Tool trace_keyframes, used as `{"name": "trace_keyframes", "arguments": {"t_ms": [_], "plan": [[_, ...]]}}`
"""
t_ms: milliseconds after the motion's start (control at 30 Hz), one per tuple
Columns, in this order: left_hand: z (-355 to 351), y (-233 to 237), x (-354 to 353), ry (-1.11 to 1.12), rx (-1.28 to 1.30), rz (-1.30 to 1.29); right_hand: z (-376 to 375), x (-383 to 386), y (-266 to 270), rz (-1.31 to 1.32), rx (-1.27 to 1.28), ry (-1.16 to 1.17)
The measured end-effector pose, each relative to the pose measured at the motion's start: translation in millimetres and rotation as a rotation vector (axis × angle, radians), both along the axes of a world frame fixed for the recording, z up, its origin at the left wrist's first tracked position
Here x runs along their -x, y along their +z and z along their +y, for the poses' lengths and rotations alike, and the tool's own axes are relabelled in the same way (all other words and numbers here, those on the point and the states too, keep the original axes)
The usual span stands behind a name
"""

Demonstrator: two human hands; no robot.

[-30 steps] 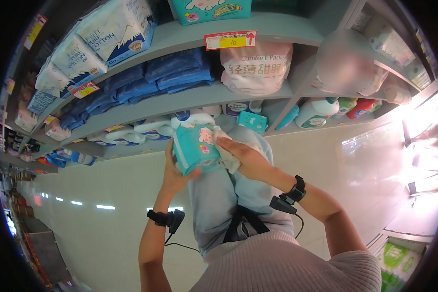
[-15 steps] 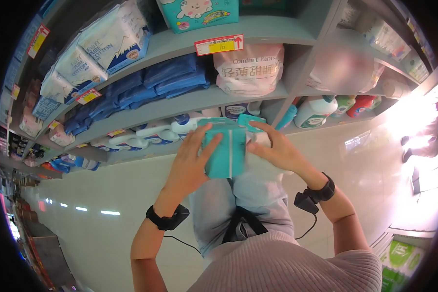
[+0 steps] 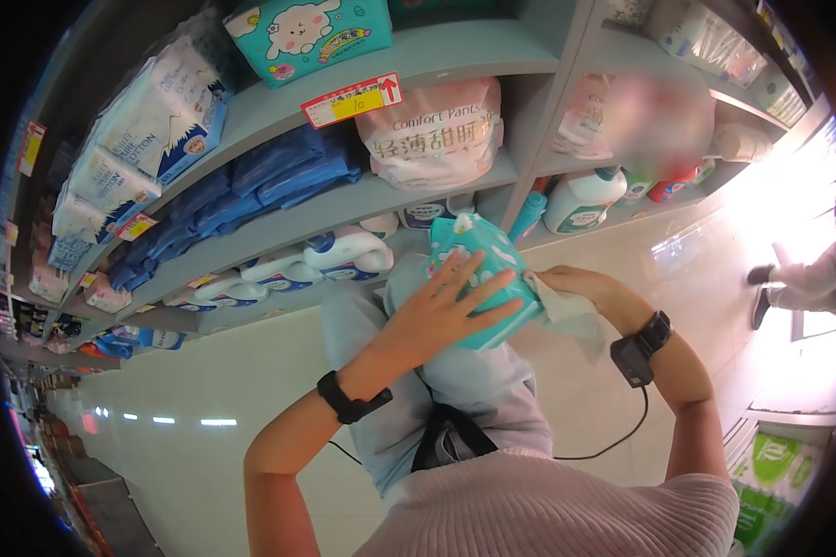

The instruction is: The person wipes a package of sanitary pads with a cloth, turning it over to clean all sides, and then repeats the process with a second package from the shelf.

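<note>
Pack point(image 3: 498, 251) slants lengthwise down rightward, held by my spread left hand point(image 3: 438, 317); my right hand point(image 3: 581, 282) grips cloth point(image 3: 572, 318); shelves point(image 3: 469, 67) beyond.

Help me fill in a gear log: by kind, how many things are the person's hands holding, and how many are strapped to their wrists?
Teal pack: 1
Pale cloth: 1
Black wrist devices: 2
Total: 4

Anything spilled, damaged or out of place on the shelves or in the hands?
Nothing looks spilled or damaged. The oddity is a blurry pinkish patch over the shelves at right, obscuring detail there. The teal pack is tilted under the left hand; the right hand holds an off-white cloth against it.
</note>
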State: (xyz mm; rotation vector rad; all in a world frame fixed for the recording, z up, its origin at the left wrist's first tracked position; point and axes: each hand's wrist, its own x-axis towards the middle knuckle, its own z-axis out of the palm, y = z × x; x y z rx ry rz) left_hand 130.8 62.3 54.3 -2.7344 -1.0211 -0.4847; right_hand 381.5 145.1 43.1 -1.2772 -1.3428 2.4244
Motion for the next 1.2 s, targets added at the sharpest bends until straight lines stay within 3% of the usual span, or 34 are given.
{"name": "trace_keyframes", "arguments": {"t_ms": [233,300,333,400,633,700,800,1033,1100,1133,1200], "plan": [[19.4,-23.8,-31.1,0.041,0.004,-0.009,26.8,-51.9,-38.7,0.053,0.059,-0.032],[16.8,-20.7,-28.2,0.056,0.256,0.031,44.7,-55.5,-44.7,-0.106,-0.103,0.072],[17.1,-23.3,-24.8,0.058,0.258,0.032,52.4,-52.6,-49.2,-0.104,-0.102,0.074],[18.7,-33.9,-16.4,0.098,0.359,-0.011,66.9,-43.6,-61.4,-0.330,-0.350,0.189],[26.4,-63.9,3.2,0.167,0.426,-0.057,118.0,18.9,-140.5,-0.411,-0.592,0.340],[24.9,-64.2,9.1,0.139,0.457,-0.128,135.1,41.6,-161.6,-0.468,-0.976,0.552],[22.6,-63.5,19.1,0.155,0.454,-0.152,146.1,76.3,-174.1,-0.545,-1.083,0.619],[15.3,-62.2,40.9,0.200,0.408,-0.184,182.1,111.6,-221.2,-0.556,-0.960,0.611],[14.1,-59.9,44.3,0.203,0.472,-0.218,182.5,108.7,-232.6,-0.593,-1.219,0.571],[12.9,-59.5,45.9,0.206,0.471,-0.219,180.5,111.8,-234.4,-0.592,-1.221,0.573],[10.7,-58.6,47.7,0.209,0.439,-0.231,175.3,118.1,-234.7,-0.883,-1.243,0.344]]}}
